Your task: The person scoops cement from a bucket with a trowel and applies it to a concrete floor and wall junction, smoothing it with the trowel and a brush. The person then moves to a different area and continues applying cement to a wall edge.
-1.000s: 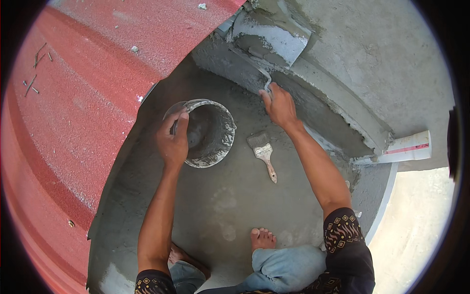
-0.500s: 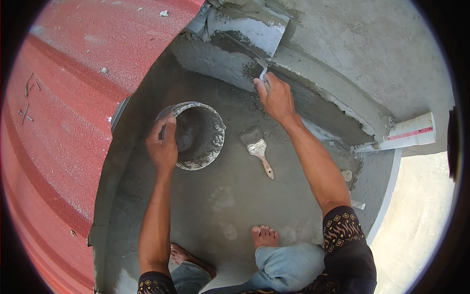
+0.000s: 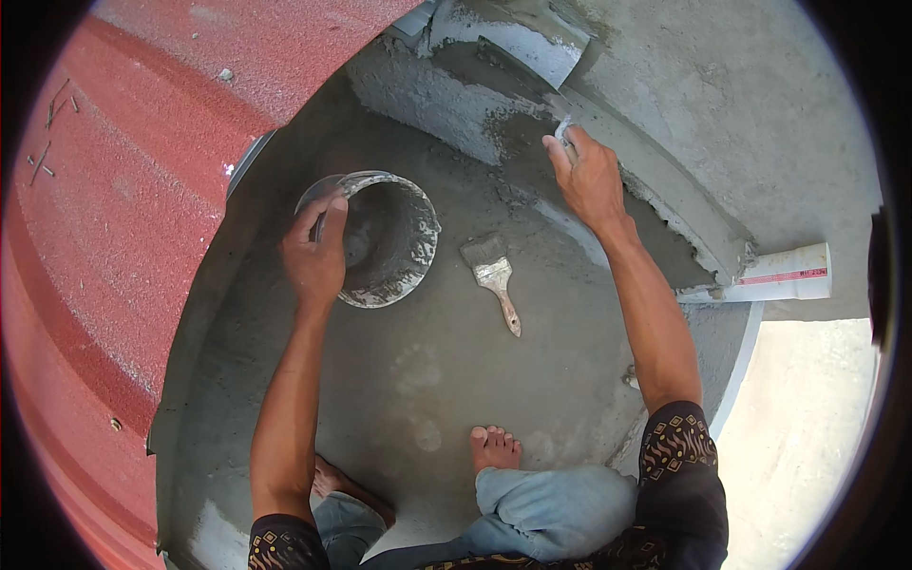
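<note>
While your left hand (image 3: 315,258) grips the mortar bucket's (image 3: 380,239) rim, your right hand (image 3: 589,176), fingers closed on a small tool (image 3: 562,128), is plastering the far ledge (image 3: 655,195); next, probably reload from the bucket.

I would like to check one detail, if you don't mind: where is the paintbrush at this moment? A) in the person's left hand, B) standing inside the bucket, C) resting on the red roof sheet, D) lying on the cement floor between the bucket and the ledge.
D: the paintbrush lies flat on the grey cement floor, apart from both hands, right of the bucket whose rim the left hand grips.
</note>
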Demonstrator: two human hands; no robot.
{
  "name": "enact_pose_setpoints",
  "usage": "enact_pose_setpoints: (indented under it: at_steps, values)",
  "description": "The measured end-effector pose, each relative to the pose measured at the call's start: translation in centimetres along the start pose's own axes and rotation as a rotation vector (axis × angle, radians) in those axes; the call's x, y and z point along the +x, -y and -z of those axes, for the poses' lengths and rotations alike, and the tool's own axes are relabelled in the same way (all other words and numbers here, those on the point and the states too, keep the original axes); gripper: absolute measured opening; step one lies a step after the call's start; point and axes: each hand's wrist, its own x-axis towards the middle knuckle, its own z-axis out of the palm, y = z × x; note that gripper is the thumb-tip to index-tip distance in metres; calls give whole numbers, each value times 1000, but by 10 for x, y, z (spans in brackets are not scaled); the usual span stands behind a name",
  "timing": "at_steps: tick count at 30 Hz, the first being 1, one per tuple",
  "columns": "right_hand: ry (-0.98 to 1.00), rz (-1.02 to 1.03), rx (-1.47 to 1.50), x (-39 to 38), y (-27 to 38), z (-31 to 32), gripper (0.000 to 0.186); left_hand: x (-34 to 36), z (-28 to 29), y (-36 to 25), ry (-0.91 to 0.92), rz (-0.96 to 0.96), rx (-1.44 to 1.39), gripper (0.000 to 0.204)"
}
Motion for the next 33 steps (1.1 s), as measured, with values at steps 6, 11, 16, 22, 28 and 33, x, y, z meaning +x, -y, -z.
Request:
enact_pose_setpoints:
  at_steps: [6, 11, 16, 22, 28, 33]
  values:
    - [-47, 171, -211, -15, -3, 25, 34, 1, -1, 2, -13, -19, -28, 28]
    - [106, 237, -378, -30, -4, 23, 36, 3, -4, 0, 8, -10, -49, 27]
    - [244, 87, -261, -7, 12, 32, 37, 3, -3, 3, 27, -45, -1, 31]
    - [375, -93, -42, 19, 10, 40, 41, 2, -2, 2, 6, -35, -20, 28]
    - [445, -253, 103, 40, 18, 50, 40, 2, -4, -1, 13, -60, -27, 26]
    - [457, -311, 163, 47, 21, 67, 40, 3, -7, -2, 22, -108, -20, 25]
